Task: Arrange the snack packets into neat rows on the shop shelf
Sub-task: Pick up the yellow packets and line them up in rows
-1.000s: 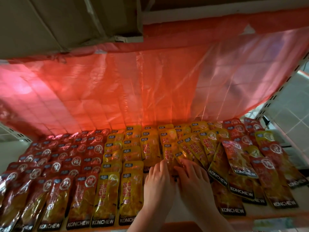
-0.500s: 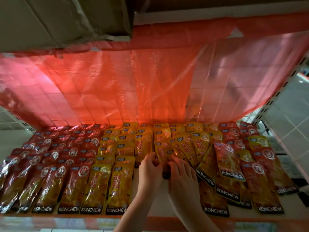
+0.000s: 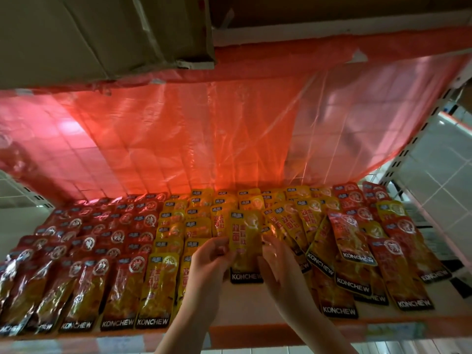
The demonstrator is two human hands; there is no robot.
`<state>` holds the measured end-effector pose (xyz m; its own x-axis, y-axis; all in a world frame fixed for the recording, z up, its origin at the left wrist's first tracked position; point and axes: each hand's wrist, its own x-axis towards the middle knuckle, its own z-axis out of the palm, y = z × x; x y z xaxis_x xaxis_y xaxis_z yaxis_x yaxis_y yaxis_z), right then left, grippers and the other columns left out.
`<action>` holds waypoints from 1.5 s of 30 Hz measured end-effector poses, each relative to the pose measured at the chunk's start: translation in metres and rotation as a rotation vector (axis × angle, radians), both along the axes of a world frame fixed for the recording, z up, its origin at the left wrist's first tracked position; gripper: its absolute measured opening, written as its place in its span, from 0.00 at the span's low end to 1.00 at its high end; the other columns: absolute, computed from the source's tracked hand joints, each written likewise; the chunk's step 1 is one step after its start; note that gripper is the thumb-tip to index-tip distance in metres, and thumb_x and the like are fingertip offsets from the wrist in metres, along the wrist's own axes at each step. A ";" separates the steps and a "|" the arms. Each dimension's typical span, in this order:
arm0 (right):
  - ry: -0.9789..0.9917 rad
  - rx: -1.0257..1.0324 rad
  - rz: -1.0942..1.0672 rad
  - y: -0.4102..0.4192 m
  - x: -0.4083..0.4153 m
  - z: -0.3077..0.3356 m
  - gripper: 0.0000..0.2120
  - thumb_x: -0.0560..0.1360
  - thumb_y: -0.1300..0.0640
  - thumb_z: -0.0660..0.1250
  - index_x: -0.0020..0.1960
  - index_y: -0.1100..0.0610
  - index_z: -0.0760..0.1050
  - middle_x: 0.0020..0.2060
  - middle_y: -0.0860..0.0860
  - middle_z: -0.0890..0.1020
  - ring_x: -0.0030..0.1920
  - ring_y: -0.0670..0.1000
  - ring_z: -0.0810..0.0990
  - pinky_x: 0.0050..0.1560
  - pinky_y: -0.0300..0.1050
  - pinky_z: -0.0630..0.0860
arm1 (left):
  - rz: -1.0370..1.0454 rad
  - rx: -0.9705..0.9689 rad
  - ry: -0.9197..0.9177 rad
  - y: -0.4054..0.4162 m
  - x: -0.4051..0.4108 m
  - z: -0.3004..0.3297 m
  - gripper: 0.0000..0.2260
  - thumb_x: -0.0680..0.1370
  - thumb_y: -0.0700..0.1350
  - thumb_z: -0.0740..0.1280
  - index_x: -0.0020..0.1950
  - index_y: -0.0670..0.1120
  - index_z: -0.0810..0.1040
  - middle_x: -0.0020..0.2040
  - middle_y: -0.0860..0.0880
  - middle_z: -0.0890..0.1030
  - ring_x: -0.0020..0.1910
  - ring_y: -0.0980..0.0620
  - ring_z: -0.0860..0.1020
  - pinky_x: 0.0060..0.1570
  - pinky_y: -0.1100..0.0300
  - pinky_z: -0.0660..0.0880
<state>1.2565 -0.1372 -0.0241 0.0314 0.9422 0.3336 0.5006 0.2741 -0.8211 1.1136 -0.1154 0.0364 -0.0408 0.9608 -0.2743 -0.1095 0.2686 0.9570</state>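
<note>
Along the left end of the shop shelf, red KONCHEW snack packets lie in overlapping rows that run from the front edge back to the red plastic sheet hanging behind. Next to them, toward the middle, yellow packets lie in similar straight rows, the front ones reaching the shelf's front edge. In the middle, above a bare patch of shelf, one yellow KONCHEW packet is held upright between both hands. The left hand pinches its left edge with curled fingers and thumb. The right hand grips the right edge, its fingers bent around the foil. Just right of the hands, more yellow packets lie tilted and fanned over each other. Toward the right end, red and yellow packets are mixed, slanting at different angles, the nearest ones short of the front edge. A cardboard box sits on the shelf above, at the upper left.
</note>
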 end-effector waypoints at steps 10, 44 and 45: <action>0.343 -0.256 -0.124 0.020 -0.025 0.009 0.18 0.76 0.59 0.67 0.63 0.52 0.66 0.47 0.51 0.80 0.46 0.45 0.81 0.46 0.44 0.80 | -0.180 0.260 0.554 0.007 -0.036 -0.015 0.12 0.77 0.35 0.64 0.51 0.53 0.78 0.46 0.57 0.80 0.46 0.60 0.79 0.40 0.68 0.76; -0.561 0.112 -0.424 0.049 -0.072 -0.038 0.20 0.60 0.59 0.79 0.48 0.58 0.75 0.41 0.52 0.79 0.42 0.53 0.79 0.42 0.47 0.78 | -0.449 0.415 1.306 0.094 -0.026 -0.033 0.16 0.80 0.47 0.57 0.68 0.50 0.66 0.70 0.53 0.67 0.71 0.47 0.59 0.68 0.50 0.58; -0.563 0.114 -0.422 0.048 -0.072 -0.037 0.19 0.60 0.59 0.78 0.48 0.58 0.75 0.42 0.52 0.79 0.42 0.53 0.78 0.42 0.47 0.78 | -0.450 0.425 1.303 0.093 -0.026 -0.033 0.16 0.80 0.47 0.57 0.68 0.50 0.66 0.71 0.53 0.66 0.71 0.48 0.59 0.68 0.50 0.58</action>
<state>1.1846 -0.0891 -0.0610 0.1799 0.8460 0.5020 0.9226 0.0320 -0.3845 1.0878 -0.0223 0.0036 0.2885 0.9571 0.0260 0.9038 -0.2812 0.3226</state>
